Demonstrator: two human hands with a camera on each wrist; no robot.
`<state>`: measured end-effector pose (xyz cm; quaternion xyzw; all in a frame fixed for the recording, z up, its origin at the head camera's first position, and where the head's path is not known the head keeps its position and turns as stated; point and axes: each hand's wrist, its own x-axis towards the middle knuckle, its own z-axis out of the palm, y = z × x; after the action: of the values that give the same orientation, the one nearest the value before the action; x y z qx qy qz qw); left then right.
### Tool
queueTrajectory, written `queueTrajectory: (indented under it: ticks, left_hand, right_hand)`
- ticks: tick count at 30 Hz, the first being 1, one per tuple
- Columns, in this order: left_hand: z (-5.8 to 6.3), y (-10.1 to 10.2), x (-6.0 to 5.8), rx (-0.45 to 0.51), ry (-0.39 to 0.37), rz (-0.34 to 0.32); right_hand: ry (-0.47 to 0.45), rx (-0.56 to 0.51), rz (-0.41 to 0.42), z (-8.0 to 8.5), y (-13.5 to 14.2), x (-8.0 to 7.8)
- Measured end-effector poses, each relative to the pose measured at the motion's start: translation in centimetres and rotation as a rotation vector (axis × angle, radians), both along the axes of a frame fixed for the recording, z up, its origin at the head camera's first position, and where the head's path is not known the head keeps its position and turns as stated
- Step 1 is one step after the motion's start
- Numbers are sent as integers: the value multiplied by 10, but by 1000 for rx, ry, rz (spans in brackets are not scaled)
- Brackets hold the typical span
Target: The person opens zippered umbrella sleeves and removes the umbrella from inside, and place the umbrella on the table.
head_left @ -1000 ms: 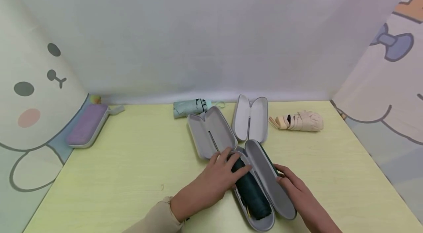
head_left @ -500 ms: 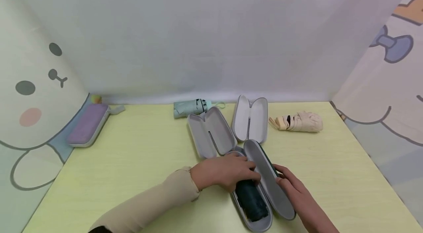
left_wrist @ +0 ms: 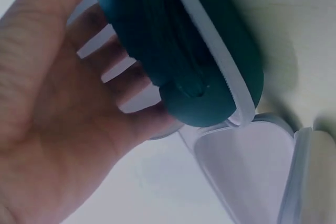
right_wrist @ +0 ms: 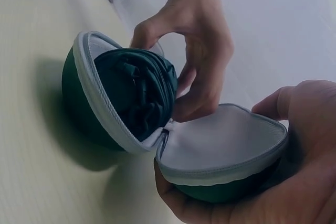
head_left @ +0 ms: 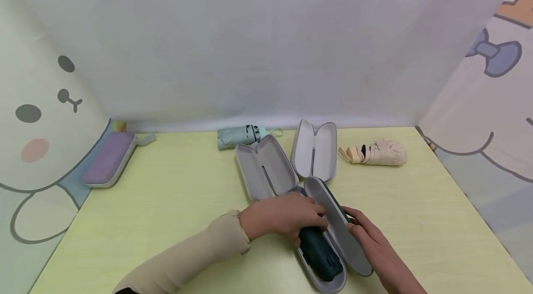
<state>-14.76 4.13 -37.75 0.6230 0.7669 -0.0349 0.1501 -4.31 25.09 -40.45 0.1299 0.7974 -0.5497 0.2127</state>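
A folded dark green umbrella (head_left: 318, 257) lies in one half of an unzipped hard case (head_left: 333, 285), grey inside and green outside. My left hand (head_left: 285, 215) grips the umbrella's far end from above; in the right wrist view its thumb and fingers (right_wrist: 199, 98) curl round the bundle. The case's other half, the lid (head_left: 339, 231), stands folded out to the right. Its outer edge is held by my right hand (head_left: 372, 238), with the thumb at the rim and fingers under the green shell (right_wrist: 226, 190). My left hand hides the umbrella's far end in the head view.
Two more unzipped cases, one grey (head_left: 268, 169) and one white (head_left: 315, 153), lie just beyond. A light blue folded umbrella (head_left: 239, 137) is behind them, a beige folded umbrella (head_left: 379, 153) to the right. A purple zipped case (head_left: 110, 157) sits at the far left.
My left hand has gone from lying spread over the umbrella to gripping its far end, its forearm now reaching across from the left. The right hand stays on the lid.
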Motion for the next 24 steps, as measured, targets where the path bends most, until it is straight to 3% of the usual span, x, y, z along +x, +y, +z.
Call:
queueTrajectory:
  ticks: [7, 13, 19, 24]
  left_hand:
    - [3, -7, 14, 20, 198, -4]
    - [14, -21, 17, 105, 225, 6]
    - [28, -44, 8, 188, 231, 110]
    - [37, -68, -11, 287, 252, 184]
  right_hand:
    - [-4, 20, 14, 0, 0, 0]
    - [-12, 41, 22, -2, 0, 3]
    - [18, 51, 32, -3, -1, 4]
    - [34, 61, 27, -3, -3, 5]
